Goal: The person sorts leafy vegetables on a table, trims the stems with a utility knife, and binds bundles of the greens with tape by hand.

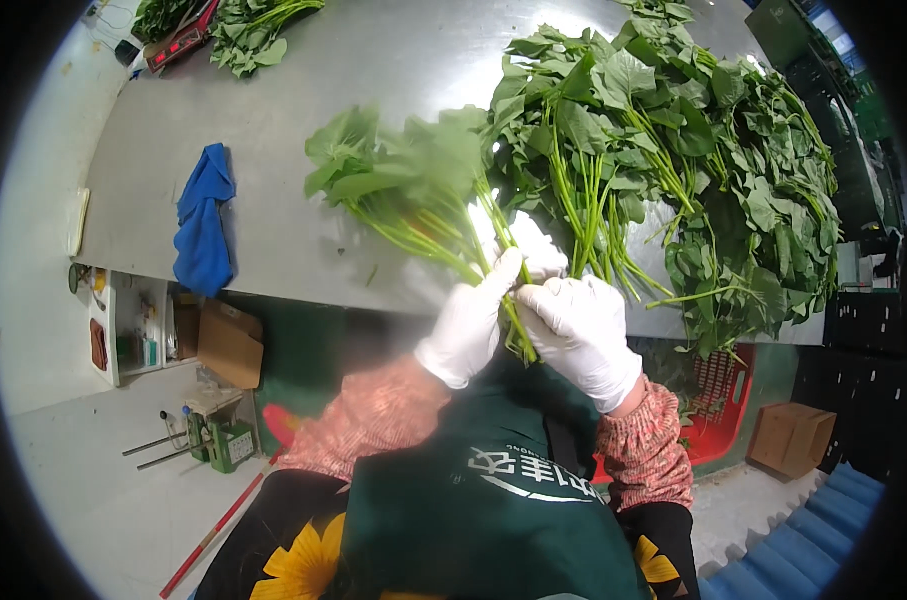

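Observation:
My left hand [472, 322], in a white glove, grips a bunch of leafy green stems [423, 210] close to their cut ends. Its leaves fan out up and to the left, partly blurred. My right hand [577, 330], gloved too, is closed at the same stems, its fingers pinched against them just right of my left hand. Both hands are at the near edge of a metal table [288, 225]. A large heap of leafy greens [686, 135] covers the table's right side, with some stems reaching down just behind my right hand. Something white, partly hidden, lies behind the stems.
A blue cloth [206, 217] lies on the table's left part. A red scale [183, 41] with greens and another leafy bunch [251, 37] stand at the far left. Below the table are a red crate [723, 420], cardboard boxes [791, 439] and a red pole [221, 525].

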`<state>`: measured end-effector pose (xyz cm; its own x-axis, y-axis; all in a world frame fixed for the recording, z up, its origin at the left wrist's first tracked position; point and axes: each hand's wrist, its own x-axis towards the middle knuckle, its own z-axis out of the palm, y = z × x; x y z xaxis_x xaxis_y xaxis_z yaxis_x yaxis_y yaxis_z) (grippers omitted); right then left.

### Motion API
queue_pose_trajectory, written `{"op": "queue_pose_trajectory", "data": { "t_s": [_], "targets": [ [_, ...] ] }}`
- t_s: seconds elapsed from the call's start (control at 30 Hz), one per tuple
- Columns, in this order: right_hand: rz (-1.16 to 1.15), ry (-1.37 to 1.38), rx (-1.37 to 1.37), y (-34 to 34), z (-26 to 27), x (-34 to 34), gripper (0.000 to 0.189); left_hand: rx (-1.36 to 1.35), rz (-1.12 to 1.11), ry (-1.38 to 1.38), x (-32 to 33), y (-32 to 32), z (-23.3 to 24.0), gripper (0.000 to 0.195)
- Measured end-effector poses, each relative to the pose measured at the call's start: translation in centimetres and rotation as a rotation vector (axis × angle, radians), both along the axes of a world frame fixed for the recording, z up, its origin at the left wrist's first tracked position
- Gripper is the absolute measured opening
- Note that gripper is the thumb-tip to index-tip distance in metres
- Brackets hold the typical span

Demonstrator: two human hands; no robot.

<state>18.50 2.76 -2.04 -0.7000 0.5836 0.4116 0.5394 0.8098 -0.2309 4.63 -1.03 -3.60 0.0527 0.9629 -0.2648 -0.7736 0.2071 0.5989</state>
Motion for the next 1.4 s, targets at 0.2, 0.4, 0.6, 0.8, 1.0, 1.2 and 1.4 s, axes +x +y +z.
{"op": "queue_pose_trajectory", "data": {
  "t_s": [0.2, 0.4, 0.6, 0.8, 1.0, 1.2, 1.4],
  "targets": [
    [-0.175, 0.424, -0.218, -0.7, 0.1, 1.0, 0.010, 0.107, 0.079, 0.241, -0.2, -0.1, 0.0, 0.024],
    [-0.383, 0.471, -0.827, 0.0, 0.2, 3.0, 0.013, 0.113, -0.046, 0.140, -0.3, -0.2, -0.8, 0.020],
    [-0.240, 0.701, -0.779, 0.0, 0.0, 0.2, 0.006, 0.042, 0.007, 0.423, 0.7, -1.3, -1.1, 0.028],
    [-0.535, 1.279, -0.897, -1.7, 0.3, 1.8, 0.009, -0.008, 0.161, 0.127, -1.0, 0.5, 1.0, 0.017],
    [-0.368, 1.852, -1.098, -2.3, 0.7, 4.6, 0.018, 0.169, 0.123, 0.101, 2.3, 0.9, 2.9, 0.016],
    [-0.091, 2.619, -1.043, 0.8, 0.0, 15.6, 0.022, 0.289, 0.232, 0.089, -2.9, 2.0, 2.4, 0.043],
    [0.209, 2.225, -1.675, -0.3, -0.9, 9.3, 0.072, 0.102, 0.228, -0.090, -1.6, 1.8, 1.8, 0.038]
  ]
}}
